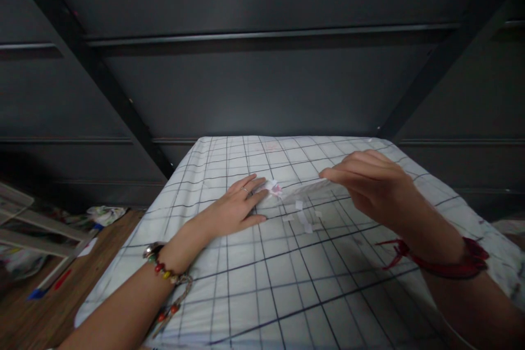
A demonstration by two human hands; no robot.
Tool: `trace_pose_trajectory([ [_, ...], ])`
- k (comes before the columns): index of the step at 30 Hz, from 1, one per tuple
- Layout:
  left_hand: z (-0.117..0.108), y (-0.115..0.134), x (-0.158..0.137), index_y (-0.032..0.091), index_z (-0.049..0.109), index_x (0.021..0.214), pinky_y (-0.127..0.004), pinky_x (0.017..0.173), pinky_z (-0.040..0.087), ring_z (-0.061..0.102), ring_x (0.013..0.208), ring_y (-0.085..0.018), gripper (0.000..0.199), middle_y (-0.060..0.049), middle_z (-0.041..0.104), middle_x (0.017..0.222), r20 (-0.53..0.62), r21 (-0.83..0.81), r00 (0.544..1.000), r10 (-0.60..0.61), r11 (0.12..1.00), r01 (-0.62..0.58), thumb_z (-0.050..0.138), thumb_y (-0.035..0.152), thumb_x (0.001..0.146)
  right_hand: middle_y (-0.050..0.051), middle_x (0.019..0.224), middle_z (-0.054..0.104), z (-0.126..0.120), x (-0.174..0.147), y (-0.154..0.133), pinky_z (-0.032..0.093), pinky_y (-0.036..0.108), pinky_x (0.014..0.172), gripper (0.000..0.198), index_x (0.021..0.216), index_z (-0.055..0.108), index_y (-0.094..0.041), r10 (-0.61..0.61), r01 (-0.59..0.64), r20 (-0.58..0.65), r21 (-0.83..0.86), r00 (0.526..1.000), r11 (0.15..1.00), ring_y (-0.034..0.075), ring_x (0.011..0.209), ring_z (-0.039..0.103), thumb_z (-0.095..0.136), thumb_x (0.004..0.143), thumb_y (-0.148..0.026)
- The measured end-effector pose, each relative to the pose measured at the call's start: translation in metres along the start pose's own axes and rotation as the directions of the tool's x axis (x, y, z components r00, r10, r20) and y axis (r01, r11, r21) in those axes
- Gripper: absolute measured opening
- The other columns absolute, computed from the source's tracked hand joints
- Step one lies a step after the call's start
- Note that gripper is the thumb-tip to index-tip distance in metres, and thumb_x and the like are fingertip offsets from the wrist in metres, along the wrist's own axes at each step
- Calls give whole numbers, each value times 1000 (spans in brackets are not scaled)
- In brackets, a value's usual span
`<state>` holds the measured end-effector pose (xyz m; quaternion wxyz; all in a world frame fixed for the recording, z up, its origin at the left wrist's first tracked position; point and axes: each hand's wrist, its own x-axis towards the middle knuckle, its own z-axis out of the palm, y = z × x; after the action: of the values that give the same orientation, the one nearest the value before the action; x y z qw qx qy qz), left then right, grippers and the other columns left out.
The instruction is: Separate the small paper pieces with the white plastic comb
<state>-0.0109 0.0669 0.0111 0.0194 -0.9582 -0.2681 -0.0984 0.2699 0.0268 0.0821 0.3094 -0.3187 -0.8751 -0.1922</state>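
Centrally, a thin translucent sheet (307, 190) lay above the middle of the checked cloth (246, 284), spanning the gap between the two hands. The right hand (371, 191) gripped its right end, the thumb and bent fingers closed together in a pinch and held above the cloth; how far each fingertip reached behind the sheet could not be told. The left hand (241, 202) rested palm down, its fingers extended and loosely spread, the thumb apart from the rest, and the index fingertip at the sheet's left end, beside a small pink patch (276, 190). Whether that finger pressed on the sheet or only met its edge could not be told. Several white scraps (304, 221) were grouped just on the near side of the sheet; whether some adhered to it was unclear. The left hand bore a ring (245, 189), and a beaded bracelet (166, 273) circled the wrist; a red cord (451, 263) with loose ends was tied about the right wrist. Beyond the cloth's far edge rose a dark panelled wall (262, 87). At the left, a pale frame (49, 225) with blue ends stood on the wooden floor (98, 284), near a narrow red object (62, 280).
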Motion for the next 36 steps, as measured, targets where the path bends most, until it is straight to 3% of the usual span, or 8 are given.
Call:
trace_pose_trajectory([
  [6,0,0,-1,8,39,132,-51,107,28,22,134,-36,54,-21,31,142,-4,-18,1000,-1,1000,1,44,47,94,-2,71,59,-7,-13,14,40,31,65,32,88,60,-27,54,-64,101,95,993,993,15,68,53,43,80,-2],
  [16,1,0,0,7,39,132,-50,106,28,24,133,-36,57,-22,33,140,-9,-31,1000,-5,1000,5,43,49,94,0,70,61,0,0,0,39,31,62,35,89,61,-24,25,-25,32,-10,999,1000,16,66,52,41,77,2],
  [24,-1,1,-1,7,38,132,-49,107,27,22,134,-36,56,-22,32,141,15,-11,1000,-5,1000,5,45,47,94,-1,65,56,-1,-5,8,39,29,61,33,86,58,-24,13,-15,75,29,997,999,15,65,52,42,76,3],
  [36,-2,2,0,7,39,133,-49,108,26,23,134,-36,57,-22,32,142,16,-7,1000,-24,1000,24,46,47,93,0,69,58,6,0,-8,37,30,63,33,94,57,-20,24,-16,113,-74,993,997,15,67,45,40,79,4],
])
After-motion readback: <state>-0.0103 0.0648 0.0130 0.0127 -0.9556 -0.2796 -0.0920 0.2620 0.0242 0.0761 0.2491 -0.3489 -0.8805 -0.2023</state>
